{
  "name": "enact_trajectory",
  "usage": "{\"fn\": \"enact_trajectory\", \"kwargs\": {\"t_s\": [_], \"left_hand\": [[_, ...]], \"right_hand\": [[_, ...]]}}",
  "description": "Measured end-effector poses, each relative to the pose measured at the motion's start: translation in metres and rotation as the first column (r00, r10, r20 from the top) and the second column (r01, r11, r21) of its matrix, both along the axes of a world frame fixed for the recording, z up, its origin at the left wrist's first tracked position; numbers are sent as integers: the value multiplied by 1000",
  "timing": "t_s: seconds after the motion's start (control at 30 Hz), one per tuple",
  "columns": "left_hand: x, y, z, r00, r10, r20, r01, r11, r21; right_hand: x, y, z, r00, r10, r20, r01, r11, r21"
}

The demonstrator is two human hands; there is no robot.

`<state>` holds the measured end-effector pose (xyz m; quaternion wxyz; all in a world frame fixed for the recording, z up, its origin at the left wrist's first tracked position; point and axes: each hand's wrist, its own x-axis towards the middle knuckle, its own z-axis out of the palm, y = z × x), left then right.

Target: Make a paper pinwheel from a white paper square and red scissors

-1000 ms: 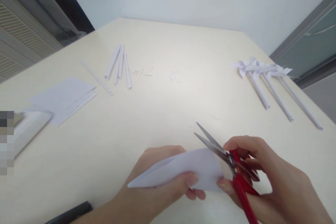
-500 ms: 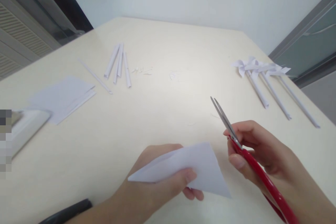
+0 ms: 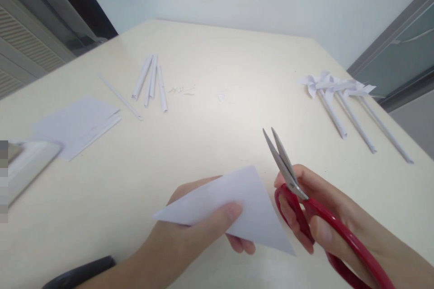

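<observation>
the cream table (image 3: 217,144) fills the view. at ten o'clock lies a stack of flat white sheets (image 3: 76,124), and at eleven o'clock a loose row of rolled paper sticks (image 3: 151,82). at two o'clock rest the finished paper pinwheels (image 3: 339,92) on long stems. near six o'clock the left hand (image 3: 200,228) pinches a folded paper triangle (image 3: 233,207), thumb on top, fingers beneath, held just above the table. just beside it at four o'clock the right hand (image 3: 325,216) grips red-handled scissors (image 3: 298,189), fingers through the loops, blades slightly parted, pointing toward twelve o'clock, clear of the paper.
</observation>
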<state>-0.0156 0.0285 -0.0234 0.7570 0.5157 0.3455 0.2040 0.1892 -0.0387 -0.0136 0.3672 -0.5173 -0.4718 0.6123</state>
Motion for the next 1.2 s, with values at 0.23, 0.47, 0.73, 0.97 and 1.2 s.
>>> {"fn": "enact_trajectory", "kwargs": {"t_s": [0.23, 0.47, 0.73, 0.97, 1.2], "left_hand": [[-3, -4, -11, 996, 79, 41, -79, 997, 10], [-3, -1, -5, 992, 99, -73, -93, 993, 77], [-11, 5, -3, 989, 145, -21, -107, 814, 571], [-18, -3, -2, 988, -68, -136, 146, 676, 722], [-20, -10, -8, 967, -120, -225, 252, 570, 782]], "right_hand": [[-1, 6, 3, 985, 59, -163, -64, 998, -28], [1, 3, -3, 996, -37, -82, 29, 995, -98], [7, 11, 5, 984, -175, 34, 178, 976, -129], [3, 2, 2, 966, -196, -170, 154, 960, -235], [1, 4, 1, 963, -224, -148, 173, 940, -294]]}}
